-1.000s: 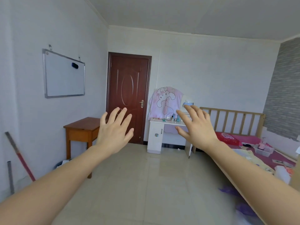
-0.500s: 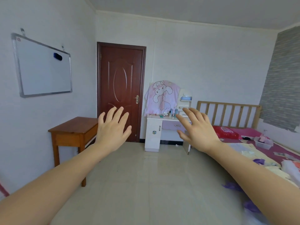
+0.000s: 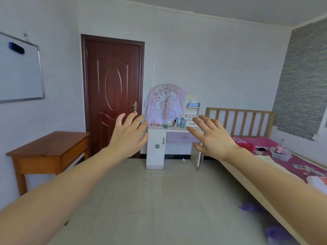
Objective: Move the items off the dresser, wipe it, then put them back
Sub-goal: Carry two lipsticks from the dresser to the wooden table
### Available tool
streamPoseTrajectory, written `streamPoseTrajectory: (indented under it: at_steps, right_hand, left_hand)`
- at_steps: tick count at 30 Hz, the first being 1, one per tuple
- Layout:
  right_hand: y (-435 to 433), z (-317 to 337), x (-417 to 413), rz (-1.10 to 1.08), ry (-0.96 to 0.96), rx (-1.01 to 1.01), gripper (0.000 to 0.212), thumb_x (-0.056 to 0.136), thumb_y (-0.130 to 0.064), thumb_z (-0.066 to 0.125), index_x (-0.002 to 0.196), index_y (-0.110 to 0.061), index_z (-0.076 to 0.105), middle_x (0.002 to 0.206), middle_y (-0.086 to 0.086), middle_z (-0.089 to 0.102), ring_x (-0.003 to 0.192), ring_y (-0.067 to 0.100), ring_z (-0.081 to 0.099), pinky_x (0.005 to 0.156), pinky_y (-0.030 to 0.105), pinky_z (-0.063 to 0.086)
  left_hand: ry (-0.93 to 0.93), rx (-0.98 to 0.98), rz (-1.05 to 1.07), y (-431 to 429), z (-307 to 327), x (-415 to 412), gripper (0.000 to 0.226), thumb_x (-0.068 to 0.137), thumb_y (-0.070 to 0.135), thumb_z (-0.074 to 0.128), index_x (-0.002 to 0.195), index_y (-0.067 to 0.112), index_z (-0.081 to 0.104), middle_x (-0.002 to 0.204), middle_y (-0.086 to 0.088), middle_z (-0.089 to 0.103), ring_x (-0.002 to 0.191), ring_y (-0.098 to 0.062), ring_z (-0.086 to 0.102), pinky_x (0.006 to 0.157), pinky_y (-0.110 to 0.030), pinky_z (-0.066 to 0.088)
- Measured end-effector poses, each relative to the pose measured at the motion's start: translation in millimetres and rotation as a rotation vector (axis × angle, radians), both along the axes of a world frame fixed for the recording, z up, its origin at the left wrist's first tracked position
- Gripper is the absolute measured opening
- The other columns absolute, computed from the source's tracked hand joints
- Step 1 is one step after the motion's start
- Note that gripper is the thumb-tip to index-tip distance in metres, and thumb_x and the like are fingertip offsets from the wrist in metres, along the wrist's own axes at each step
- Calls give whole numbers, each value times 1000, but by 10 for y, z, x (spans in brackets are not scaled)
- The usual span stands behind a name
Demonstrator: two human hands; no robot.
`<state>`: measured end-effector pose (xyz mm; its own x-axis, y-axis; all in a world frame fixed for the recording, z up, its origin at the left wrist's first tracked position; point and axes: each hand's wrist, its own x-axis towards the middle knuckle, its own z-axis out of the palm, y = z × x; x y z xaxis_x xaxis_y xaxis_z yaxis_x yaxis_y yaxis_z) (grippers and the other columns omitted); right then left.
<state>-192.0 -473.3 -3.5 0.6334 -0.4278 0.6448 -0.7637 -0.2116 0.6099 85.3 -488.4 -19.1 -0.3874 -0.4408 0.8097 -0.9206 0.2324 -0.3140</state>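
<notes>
My left hand (image 3: 128,137) and right hand (image 3: 213,138) are spread, empty, over bare tile floor (image 3: 159,200); the white dresser with small cluttered items (image 3: 155,149) stands well ahead between brown wooden table (image 3: 47,149) and pale wooden bed frame (image 3: 238,119).

left hand (image 3: 128,137) spread, empty | right hand (image 3: 215,138) spread, empty | dresser (image 3: 155,156) ahead, small items on top

White dresser (image 3: 155,138) ahead of me: teal bottles (image 3: 182,121) toward right of its top, small clutter (image 3: 165,125) mid-top (too small to name), blue box (image 3: 193,104) on its side shelf. Left of dresser: wooden table (image 3: 47,147). Right of dresser: bed (image 3: 299,167) carrying pink cushion (image 3: 245,143) and clear tub (image 3: 281,154). Floor (image 3: 159,200) right of dresser, beside bed: purple scraps (image 3: 252,207).
</notes>
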Motion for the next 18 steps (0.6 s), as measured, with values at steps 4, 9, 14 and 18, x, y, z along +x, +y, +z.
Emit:
streamPoseTrajectory:
  at_steps: [4,9,14,18]
  right_hand:
    - [-800,-7,-91,44,-84,-22,54,58,-30,82,105,-10,65,109,20,64,100,38,62,75,46,52]
    - [-1728,-427,-151,105,-62,33,49,67,-35,72,109,-13,60,109,19,64,100,37,63,76,44,52]
    - [-2572,-547,-291,57,-91,77,56,59,-30,83,107,-9,66,111,20,64,102,38,62,77,48,52]
    - [-3279,-418,-418,26,-69,57,55,58,-32,83,106,-10,67,111,19,64,101,37,63,74,45,53]
  left_hand:
    - [77,14,27,-715,11,-115,46,83,33,35,104,8,67,113,-8,66,110,-26,52,91,-50,43]
    - [5,101,91,-1475,-367,-86,49,82,36,33,105,10,69,114,-8,66,108,-28,60,92,-49,44]
    - [-55,117,131,-2357,-384,43,50,84,35,33,103,7,69,109,-11,67,106,-30,61,92,-50,44]
    - [-7,120,114,-3153,-310,-58,50,83,36,33,104,7,68,109,-11,67,106,-29,61,92,-50,43]
